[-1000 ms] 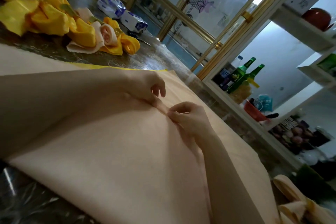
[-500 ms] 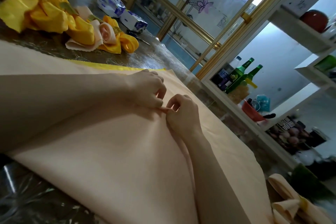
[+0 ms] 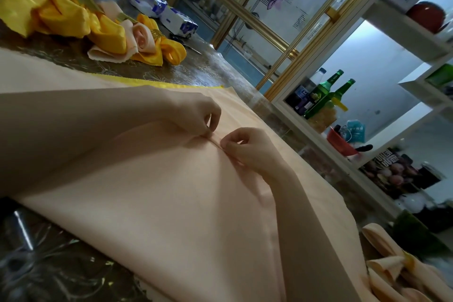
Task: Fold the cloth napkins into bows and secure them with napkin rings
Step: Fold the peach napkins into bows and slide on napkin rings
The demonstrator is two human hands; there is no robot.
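currently: peach napkin (image 3: 171, 203) lies spread on the table (image 3: 201, 66), covering most of the near side, and a yellow napkin (image 3: 161, 85) shows as a thin edge under its far border. left hand (image 3: 196, 115) and right hand (image 3: 247, 152) meet near the cloth's middle, fingers curled. each pinches a small raised ridge of the fabric between thumb and fingertip, the two pinches just beside each other. i read this as the start of a centre gather, so the bow is early; no ring on this cloth yet. risks, as i judge them: the pinch is small and the cloth looks smooth, so the ridge could slip out if either hand relaxes. lifting could drag the yellow layer out of line, since the two lie stacked. an uneven gather would give lopsided loops. finished bows (image 3: 110, 32) with gold rings (image 3: 157, 32) sit well apart at the far left. more peach bows (image 3: 392, 270) lie near the right forearm, where an elbow sweep could knock them. cannot tell whether a loose ring is within reach.
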